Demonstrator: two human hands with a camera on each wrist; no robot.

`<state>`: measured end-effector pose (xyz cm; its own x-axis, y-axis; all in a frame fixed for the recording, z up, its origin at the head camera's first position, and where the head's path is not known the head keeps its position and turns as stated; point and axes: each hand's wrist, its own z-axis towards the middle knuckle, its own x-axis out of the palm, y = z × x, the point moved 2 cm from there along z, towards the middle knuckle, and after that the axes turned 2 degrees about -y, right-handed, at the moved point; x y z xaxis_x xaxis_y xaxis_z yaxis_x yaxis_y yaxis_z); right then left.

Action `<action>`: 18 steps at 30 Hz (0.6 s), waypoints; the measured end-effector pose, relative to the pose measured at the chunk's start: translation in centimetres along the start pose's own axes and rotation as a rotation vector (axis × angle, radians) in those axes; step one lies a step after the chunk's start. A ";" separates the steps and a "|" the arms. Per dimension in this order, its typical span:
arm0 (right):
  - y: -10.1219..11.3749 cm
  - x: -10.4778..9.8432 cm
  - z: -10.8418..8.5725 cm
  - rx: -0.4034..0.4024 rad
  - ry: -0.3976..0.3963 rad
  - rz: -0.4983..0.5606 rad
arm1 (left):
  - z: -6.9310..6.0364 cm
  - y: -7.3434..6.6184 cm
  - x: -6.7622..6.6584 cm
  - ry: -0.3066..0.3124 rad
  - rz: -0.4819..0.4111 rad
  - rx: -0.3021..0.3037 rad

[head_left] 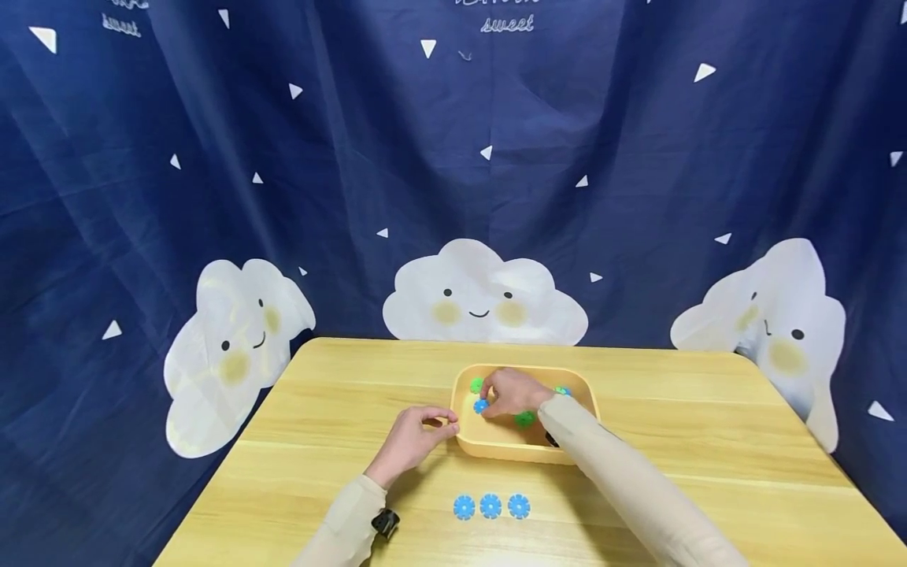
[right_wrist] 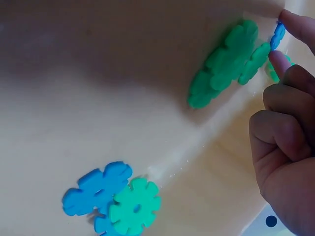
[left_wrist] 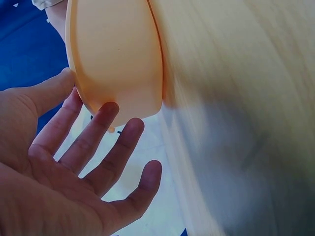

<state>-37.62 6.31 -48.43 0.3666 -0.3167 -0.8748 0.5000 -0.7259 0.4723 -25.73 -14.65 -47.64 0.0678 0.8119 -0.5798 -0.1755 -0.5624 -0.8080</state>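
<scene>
A blue snowflake disc (right_wrist: 278,36) is pinched between the thumb and index finger of my right hand (head_left: 516,391), inside the yellow-orange plastic bin (head_left: 496,451). Its other fingers are curled in toward the palm in the right wrist view. My left hand (head_left: 413,441) holds the bin's left rim with thumb and index finger; in the left wrist view the remaining fingers spread beside the bin wall (left_wrist: 118,49). Green snowflake discs (right_wrist: 224,64) lie in the bin near the right hand, partly hidden by it in the head view.
Three blue snowflake discs (head_left: 490,506) lie in a row on the wooden table (head_left: 340,394) in front of the bin. More blue discs (right_wrist: 96,189) and a light green disc (right_wrist: 135,206) overlap elsewhere in the bin. A dark blue curtain (head_left: 489,157) hangs behind the table.
</scene>
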 end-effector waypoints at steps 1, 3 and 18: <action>0.1 0.0 0.0 -0.005 0.003 -0.005 | 0.0 0.0 0.0 0.000 0.000 0.002; 0.2 0.0 0.0 -0.015 0.008 -0.016 | 0.1 0.0 0.0 -0.002 0.001 0.000; 1.1 0.0 -0.2 0.022 0.000 -0.069 | 0.0 0.2 0.0 -0.005 0.008 0.007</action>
<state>-36.92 5.62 -47.89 0.3320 -0.2652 -0.9052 0.5069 -0.7591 0.4083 -25.79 -14.73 -47.75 0.0611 0.8084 -0.5855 -0.1826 -0.5676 -0.8028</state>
